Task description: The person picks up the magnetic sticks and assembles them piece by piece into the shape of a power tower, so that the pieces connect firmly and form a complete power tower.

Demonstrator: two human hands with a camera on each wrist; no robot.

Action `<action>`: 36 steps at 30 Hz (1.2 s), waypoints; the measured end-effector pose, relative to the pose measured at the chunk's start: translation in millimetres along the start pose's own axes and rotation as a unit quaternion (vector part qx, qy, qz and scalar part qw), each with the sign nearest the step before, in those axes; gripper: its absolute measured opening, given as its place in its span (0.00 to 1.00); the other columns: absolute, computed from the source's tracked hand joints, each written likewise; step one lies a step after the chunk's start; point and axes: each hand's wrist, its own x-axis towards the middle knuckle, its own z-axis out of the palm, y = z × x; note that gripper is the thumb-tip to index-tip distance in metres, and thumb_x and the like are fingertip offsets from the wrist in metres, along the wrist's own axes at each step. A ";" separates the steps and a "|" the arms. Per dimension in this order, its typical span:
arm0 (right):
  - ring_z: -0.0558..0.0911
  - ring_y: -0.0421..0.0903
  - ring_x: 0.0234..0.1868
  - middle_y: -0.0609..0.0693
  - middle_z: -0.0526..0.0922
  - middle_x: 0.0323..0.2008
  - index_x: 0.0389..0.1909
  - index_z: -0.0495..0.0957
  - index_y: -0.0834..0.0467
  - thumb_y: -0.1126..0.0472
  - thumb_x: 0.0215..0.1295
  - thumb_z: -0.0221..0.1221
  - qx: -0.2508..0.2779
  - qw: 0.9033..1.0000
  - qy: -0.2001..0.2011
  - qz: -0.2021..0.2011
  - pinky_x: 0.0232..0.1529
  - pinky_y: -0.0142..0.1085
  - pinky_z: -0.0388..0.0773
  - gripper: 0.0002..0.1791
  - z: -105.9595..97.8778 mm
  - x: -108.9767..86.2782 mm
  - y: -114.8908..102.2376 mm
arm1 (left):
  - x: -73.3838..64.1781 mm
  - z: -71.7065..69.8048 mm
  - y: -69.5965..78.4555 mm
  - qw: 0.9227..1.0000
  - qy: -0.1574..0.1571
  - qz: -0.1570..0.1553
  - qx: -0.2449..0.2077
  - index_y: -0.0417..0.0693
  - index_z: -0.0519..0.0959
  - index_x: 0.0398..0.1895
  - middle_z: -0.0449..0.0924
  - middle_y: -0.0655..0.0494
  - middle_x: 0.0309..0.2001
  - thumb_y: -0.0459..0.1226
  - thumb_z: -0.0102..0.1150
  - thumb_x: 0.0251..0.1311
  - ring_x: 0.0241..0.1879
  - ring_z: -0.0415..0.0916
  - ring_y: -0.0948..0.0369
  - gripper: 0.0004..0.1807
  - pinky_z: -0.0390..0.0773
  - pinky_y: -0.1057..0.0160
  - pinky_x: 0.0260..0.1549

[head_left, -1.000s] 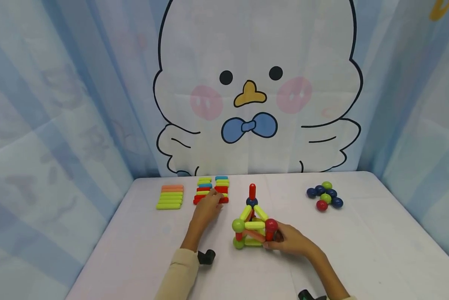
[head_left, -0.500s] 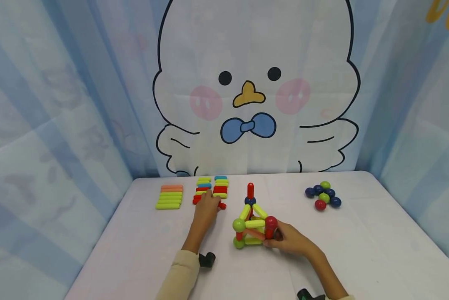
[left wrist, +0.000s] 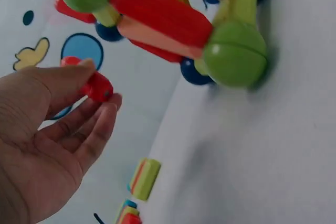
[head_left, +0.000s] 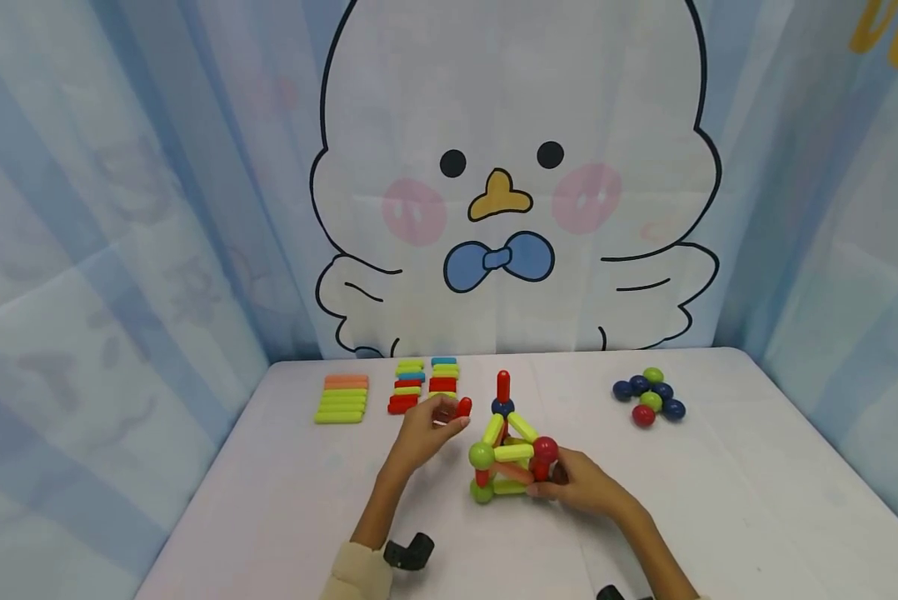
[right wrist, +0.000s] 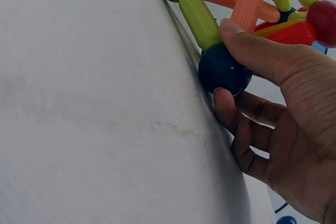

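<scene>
My left hand (head_left: 419, 437) pinches a short red rod (head_left: 464, 407) between thumb and fingers, just left of a built frame of rods and balls (head_left: 512, 452). In the left wrist view a dark dot shows on the end of that red rod (left wrist: 98, 86). The frame stands on the table, with green, red and dark blue balls at its corners and one red rod upright on top. My right hand (head_left: 587, 483) steadies its near right side. In the right wrist view, thumb and fingers grip around a dark blue ball (right wrist: 226, 69) at a bottom corner.
Rows of red, lime and blue rods (head_left: 408, 385) lie behind my left hand. Further left is a row of lime and orange rods (head_left: 341, 404). Loose balls (head_left: 651, 401) cluster at the back right of the white table (head_left: 719, 500). A printed curtain (head_left: 606, 100) closes the back.
My left hand has picked a red rod from the rows and brought it right and nearer, toward the frame. The right hand keeps its hold; the frame has barely moved.
</scene>
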 end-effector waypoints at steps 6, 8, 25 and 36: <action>0.73 0.40 0.27 0.46 0.75 0.26 0.49 0.74 0.59 0.49 0.58 0.68 0.000 1.000 0.004 0.003 0.27 0.30 0.72 0.25 1.9 -0.6 0.2 | -15.7 -13.6 31.6 0.989 -0.044 0.066 -0.125 0.48 0.77 0.48 0.82 0.51 0.46 0.45 0.67 0.59 0.48 0.81 0.57 0.18 0.82 0.63 0.47; 0.74 0.40 0.27 0.46 0.75 0.27 0.49 0.74 0.59 0.49 0.57 0.69 0.002 1.000 0.006 0.003 0.27 0.30 0.73 0.25 1.2 -0.9 -0.3 | -19.0 -17.6 38.9 0.986 -0.071 0.095 -0.118 0.48 0.78 0.48 0.82 0.51 0.46 0.44 0.66 0.60 0.47 0.81 0.57 0.17 0.82 0.65 0.47; 0.73 0.41 0.28 0.46 0.75 0.27 0.51 0.73 0.61 0.49 0.56 0.70 -0.008 1.000 0.011 0.016 0.27 0.30 0.72 0.28 -0.3 -1.9 -1.4 | -20.0 -18.2 42.5 0.977 -0.164 0.131 -0.039 0.51 0.79 0.49 0.82 0.58 0.45 0.45 0.66 0.59 0.49 0.80 0.55 0.17 0.79 0.68 0.48; 0.70 0.39 0.25 0.44 0.71 0.23 0.46 0.75 0.58 0.45 0.53 0.71 -0.065 0.997 0.040 0.023 0.24 0.29 0.66 0.27 8.1 0.1 -7.7 | -21.6 -21.2 38.1 0.973 -0.179 0.130 -0.067 0.49 0.77 0.48 0.81 0.55 0.46 0.42 0.66 0.60 0.50 0.80 0.59 0.15 0.81 0.53 0.51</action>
